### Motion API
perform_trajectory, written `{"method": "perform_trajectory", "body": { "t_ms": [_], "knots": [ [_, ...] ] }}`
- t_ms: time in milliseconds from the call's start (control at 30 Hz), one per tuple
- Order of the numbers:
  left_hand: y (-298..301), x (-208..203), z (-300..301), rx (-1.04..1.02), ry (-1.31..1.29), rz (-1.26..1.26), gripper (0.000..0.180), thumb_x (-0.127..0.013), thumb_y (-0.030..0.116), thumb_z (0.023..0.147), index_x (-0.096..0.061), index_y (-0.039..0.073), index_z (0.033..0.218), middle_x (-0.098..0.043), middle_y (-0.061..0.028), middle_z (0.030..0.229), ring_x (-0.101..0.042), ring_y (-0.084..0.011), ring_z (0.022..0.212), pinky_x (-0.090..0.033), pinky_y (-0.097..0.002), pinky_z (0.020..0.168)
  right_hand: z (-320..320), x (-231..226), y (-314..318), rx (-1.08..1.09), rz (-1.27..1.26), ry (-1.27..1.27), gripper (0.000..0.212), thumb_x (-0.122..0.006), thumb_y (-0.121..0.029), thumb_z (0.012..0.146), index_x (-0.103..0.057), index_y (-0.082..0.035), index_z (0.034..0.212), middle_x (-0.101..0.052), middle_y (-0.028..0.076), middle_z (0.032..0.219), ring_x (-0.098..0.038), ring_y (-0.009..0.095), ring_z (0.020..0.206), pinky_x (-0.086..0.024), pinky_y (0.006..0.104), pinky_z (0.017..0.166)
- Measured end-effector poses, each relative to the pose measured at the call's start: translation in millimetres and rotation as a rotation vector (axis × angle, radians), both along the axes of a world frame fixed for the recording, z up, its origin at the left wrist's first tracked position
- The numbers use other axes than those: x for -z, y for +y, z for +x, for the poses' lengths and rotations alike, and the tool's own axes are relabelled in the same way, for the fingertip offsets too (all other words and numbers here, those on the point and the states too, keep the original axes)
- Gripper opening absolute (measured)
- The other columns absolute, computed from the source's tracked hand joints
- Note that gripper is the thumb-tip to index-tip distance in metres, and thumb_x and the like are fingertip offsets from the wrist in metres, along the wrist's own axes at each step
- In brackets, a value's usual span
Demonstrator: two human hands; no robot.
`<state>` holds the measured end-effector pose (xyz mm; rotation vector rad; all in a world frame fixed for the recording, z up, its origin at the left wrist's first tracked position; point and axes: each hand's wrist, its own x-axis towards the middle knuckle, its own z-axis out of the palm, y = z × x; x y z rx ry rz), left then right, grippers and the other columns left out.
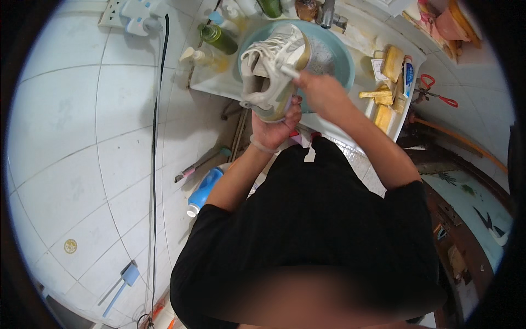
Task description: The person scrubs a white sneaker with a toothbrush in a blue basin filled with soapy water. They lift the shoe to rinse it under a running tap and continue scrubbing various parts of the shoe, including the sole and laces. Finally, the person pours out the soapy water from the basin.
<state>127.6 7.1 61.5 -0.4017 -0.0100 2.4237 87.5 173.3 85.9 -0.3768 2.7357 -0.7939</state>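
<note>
A whitish lace-up sneaker is held up over a teal basin, its toe toward the far side. My left hand grips it from below near the heel, fingers wrapped round the sole. In my right hand is a small white brush-like tool, pressed to the shoe's right side just below the laces. My fist hides most of this tool, so its exact kind is unclear. Suds float on the water inside the basin.
The basin stands in a white sink. Pump bottles and a green bottle line its left side; a faucet is behind. Yellow soap bars, a toothpaste-like tube and red-handled scissors are at right. A blue bottle sits low left.
</note>
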Motion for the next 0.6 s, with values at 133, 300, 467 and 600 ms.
{"method": "perform_trajectory", "body": {
  "t_ms": [133, 300, 467, 600],
  "knots": [
    [-1.7, 8.9, 5.1, 0.027, -0.001, 0.033, 0.061, -0.041, 0.048, 0.085, -0.041, 0.002, 0.125, -0.045, -0.0180, 0.097, -0.038, -0.0207, 0.070, -0.034, -0.0278, 0.062, -36.8, -2.5, 11.5, 0.158, 0.148, 0.069, 0.031, -0.041, -0.030, 0.094, -0.057, -0.004, 0.095, -0.064, 0.020, 0.079, -0.063, 0.038, 0.076, -0.050, 0.0485, 0.067],
    [-2.1, 13.6, 3.8, 0.024, 0.030, 0.063, 0.068, -0.040, 0.056, 0.083, -0.041, 0.002, 0.126, -0.046, -0.0189, 0.098, -0.038, -0.0213, 0.070, -0.035, -0.0281, 0.064, -19.8, 0.9, 2.4, -0.045, 0.140, 0.067, 0.030, -0.039, -0.030, 0.095, -0.053, -0.003, 0.091, -0.063, 0.019, 0.074, -0.062, 0.037, 0.071, -0.049, 0.0475, 0.061],
    [1.2, 12.3, 1.4, 0.041, 0.030, 0.064, 0.070, -0.039, 0.056, 0.083, -0.039, 0.002, 0.127, -0.045, -0.0171, 0.098, -0.037, -0.0199, 0.070, -0.034, -0.0279, 0.062, -40.9, 16.3, 19.6, 0.078, 0.122, 0.157, 0.032, -0.039, -0.031, 0.095, -0.053, -0.002, 0.089, -0.062, 0.022, 0.076, -0.061, 0.040, 0.071, -0.048, 0.0493, 0.061],
    [-0.2, 12.1, -4.6, -0.055, 0.010, 0.057, 0.064, -0.042, 0.047, 0.085, -0.036, -0.001, 0.127, -0.043, -0.0161, 0.098, -0.037, -0.0183, 0.069, -0.033, -0.0272, 0.062, 0.1, 2.3, 1.5, 0.049, -0.104, 0.000, 0.032, -0.041, -0.030, 0.095, -0.055, -0.002, 0.088, -0.062, 0.022, 0.074, -0.061, 0.040, 0.072, -0.048, 0.0490, 0.065]
  ]
}}
